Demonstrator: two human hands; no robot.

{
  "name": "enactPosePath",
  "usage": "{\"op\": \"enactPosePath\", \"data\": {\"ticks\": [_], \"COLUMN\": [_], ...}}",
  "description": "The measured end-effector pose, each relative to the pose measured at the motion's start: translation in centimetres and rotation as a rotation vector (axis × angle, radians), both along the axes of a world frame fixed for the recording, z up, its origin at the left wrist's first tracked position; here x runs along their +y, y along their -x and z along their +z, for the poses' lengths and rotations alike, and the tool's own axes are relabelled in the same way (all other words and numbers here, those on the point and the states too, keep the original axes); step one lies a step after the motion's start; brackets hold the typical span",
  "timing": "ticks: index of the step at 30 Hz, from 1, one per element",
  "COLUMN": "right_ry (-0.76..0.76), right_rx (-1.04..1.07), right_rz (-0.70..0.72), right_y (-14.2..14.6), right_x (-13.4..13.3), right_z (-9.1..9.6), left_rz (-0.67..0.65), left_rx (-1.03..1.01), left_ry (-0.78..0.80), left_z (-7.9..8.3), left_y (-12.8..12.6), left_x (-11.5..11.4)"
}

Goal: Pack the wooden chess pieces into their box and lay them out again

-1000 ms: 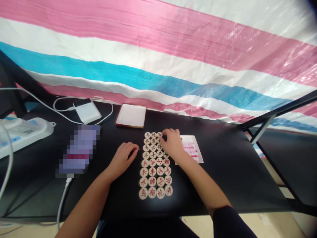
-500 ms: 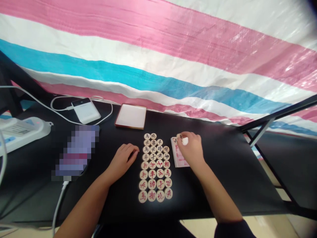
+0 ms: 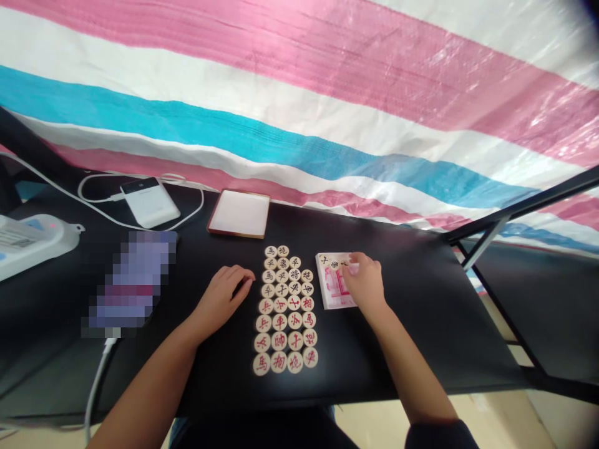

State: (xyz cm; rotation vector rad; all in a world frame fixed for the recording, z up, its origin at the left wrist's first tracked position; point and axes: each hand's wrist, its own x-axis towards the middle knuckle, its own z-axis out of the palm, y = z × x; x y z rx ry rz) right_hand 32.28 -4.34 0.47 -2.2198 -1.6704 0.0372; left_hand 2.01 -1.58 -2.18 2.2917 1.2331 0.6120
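Note:
My right hand (image 3: 367,280) reaches into a shallow square box (image 3: 331,299) with a pink-printed bottom. Its fingers are closed on a round Chinese chess piece (image 3: 344,263) near the box's far side; the fingertips are partly hidden. Other black-marked pieces (image 3: 334,264) lie by the box's far left corner. My left hand (image 3: 224,299) rests on the table with nothing in it, thumb apart from the loosely bent fingers. Between the hands, several Chinese chess pieces (image 3: 279,322) lie in tight rows, black-marked ones farther away and red-marked ones nearer me.
The box's lid (image 3: 239,215) lies inside-up at the back of the black table (image 3: 224,380). At left are a phone (image 3: 133,280) on a cable, a white power bank (image 3: 152,202) and a power strip (image 3: 37,240). A striped sheet (image 3: 281,81) hangs behind.
My right hand has lowered the piece it held above the box's far edge to the box's inside. My left hand stays resting on the table. The view has shifted slightly.

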Motion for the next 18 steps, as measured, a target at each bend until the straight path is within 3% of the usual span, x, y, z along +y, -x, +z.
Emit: {"op": "enactPosePath", "data": {"ticks": [6,18], "right_ry": [0.043,-0.035], "right_rx": [-0.01,-0.008], "right_rz": [0.105,0.043], "right_y": [-0.2,0.3], "right_x": [-0.6,0.5], "right_z": [-0.1,-1.0], "left_rz": [-0.01,-0.004], "left_rx": [0.008,0.0], "left_ry": [0.007,0.015], "left_z": [0.1,0.1], "left_y": [0.0,0.0], "left_x": [-0.1,-0.1]}}
